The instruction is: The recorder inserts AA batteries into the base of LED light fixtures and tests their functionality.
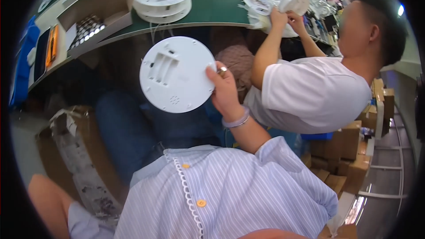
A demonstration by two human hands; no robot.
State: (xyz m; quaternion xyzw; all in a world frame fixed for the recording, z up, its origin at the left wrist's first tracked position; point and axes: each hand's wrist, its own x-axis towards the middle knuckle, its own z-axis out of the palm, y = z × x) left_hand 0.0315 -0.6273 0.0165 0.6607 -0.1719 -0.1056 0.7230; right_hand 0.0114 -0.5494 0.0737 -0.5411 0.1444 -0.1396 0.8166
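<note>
My right hand (228, 95) grips the right rim of a white round plastic housing (188, 77), thumb across its face. The housing is held up in front of my lap, off the table. Its visible face has an uncovered battery compartment with long slots, a small cluster of round holes and screw holes near the rim. Thin wires show just above it, by the table edge. My left arm (51, 203) shows only in part at the lower left; the left hand is outside the picture. On the green table, a stack of similar white round housings (163, 11) stands beyond the held one.
An open cardboard box (117, 17) with small shiny round-ended pieces sits at the table's left. Orange tools (52, 44) and a blue bin (24, 62) lie farther left. At right, a co-worker (314, 93) handles a white round part (295, 3). Cardboard boxes (341, 146) stand behind.
</note>
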